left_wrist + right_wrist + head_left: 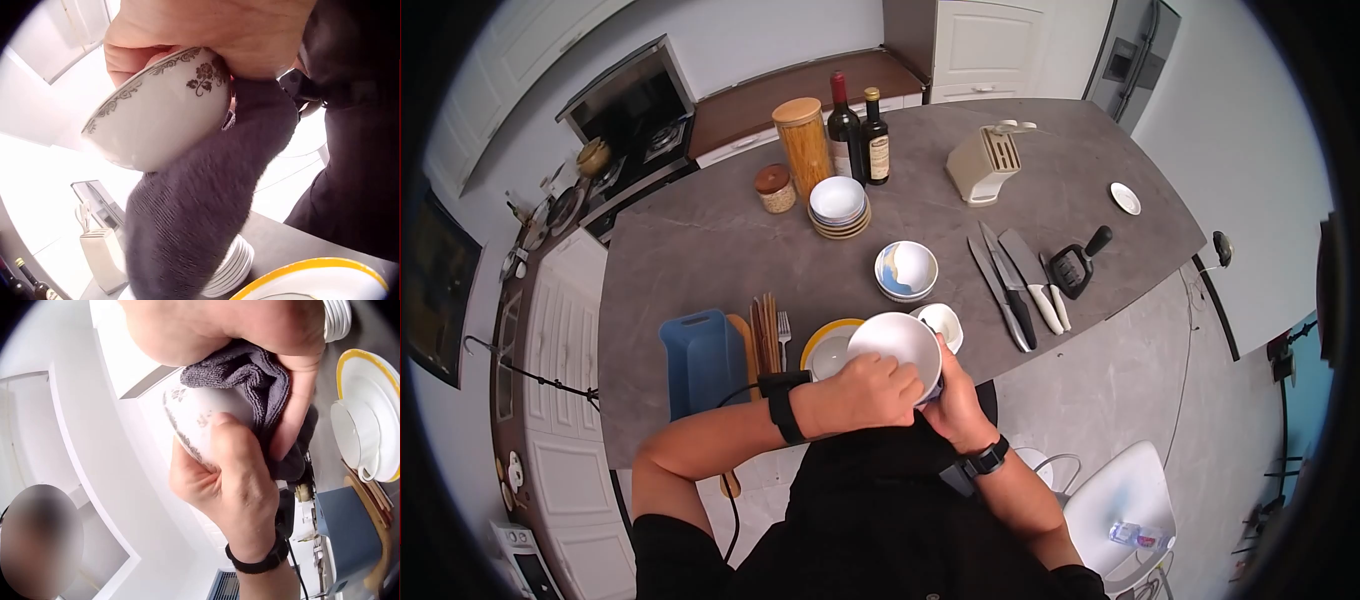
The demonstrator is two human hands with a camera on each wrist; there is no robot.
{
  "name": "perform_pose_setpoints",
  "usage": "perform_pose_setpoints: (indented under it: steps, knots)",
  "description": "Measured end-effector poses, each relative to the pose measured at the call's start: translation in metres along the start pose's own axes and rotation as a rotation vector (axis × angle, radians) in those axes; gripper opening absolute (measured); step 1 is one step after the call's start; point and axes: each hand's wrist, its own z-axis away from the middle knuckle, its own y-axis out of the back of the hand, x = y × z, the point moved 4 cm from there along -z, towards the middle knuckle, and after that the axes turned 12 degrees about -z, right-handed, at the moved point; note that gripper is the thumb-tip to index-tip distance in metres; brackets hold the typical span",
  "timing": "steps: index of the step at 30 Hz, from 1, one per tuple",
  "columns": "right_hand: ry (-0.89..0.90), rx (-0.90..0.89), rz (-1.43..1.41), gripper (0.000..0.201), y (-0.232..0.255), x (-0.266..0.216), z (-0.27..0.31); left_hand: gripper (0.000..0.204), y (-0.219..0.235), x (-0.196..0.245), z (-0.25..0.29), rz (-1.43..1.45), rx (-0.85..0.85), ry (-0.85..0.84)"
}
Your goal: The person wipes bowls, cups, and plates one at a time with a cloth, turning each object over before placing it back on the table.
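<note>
Bowl (pixel 890 342) in both hands, over front edge of table (pixel 690 240), nr yellow-rimmed plate (pixel 812 342). Mouth faces up, canted; mouth-to-base axis off vert. L hand (pixel 865 392) pinches rim; R hand (pixel 962 405) grips dk cloth (pixel 275 394) agst outer wall. Table grey, hard top. Rm: kitchen, wht cupboards (pixel 985 45), stove (pixel 658 150) far L.

Upper garment (pixel 850 520): black, short-sleeved. The left wristband (pixel 784 413) is black, adjoining a dark housing (pixel 785 382) and thin black cable (pixel 735 513). The right wristband (pixel 988 457) is black.
</note>
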Motion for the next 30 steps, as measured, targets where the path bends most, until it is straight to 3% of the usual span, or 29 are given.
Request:
perform_pose_setpoints:
  steps: [6,11,15,17,19,22,26,30]
  knots:
    - [0.065,0.01,0.118,0.031,0.023,0.0,-0.003,0.025,-0.017,-0.025,0.002,0.142,-0.001,0.137]
    - [0.149,0.043,0.152,0.02,0.01,-0.008,-0.002,0.022,-0.013,-0.047,-0.005,0.264,0.078,0.274]
    - [0.348,0.068,0.348,0.018,0.023,-0.031,-0.009,0.022,-0.033,-0.105,-0.001,0.114,0.041,0.411]
    - [0.48,0.193,0.489,0.021,0.028,-0.056,-0.004,0.021,-0.046,-0.145,0.001,0.06,0.013,0.448]
    - [0.729,0.241,0.542,0.019,0.019,-0.081,0.0,0.02,-0.063,-0.18,0.004,-0.045,0.039,0.44]
    - [0.886,0.315,0.681,0.025,0.058,-0.107,-0.011,0.019,-0.09,-0.22,0.011,-0.187,-0.014,0.37]
    - [0.939,0.362,0.727,0.029,0.088,-0.112,-0.026,0.02,-0.121,-0.244,0.011,-0.269,-0.072,0.341]
    - [1.014,0.385,1.089,0.034,0.12,-0.108,-0.038,0.02,-0.152,-0.254,0.013,-0.331,-0.143,0.353]
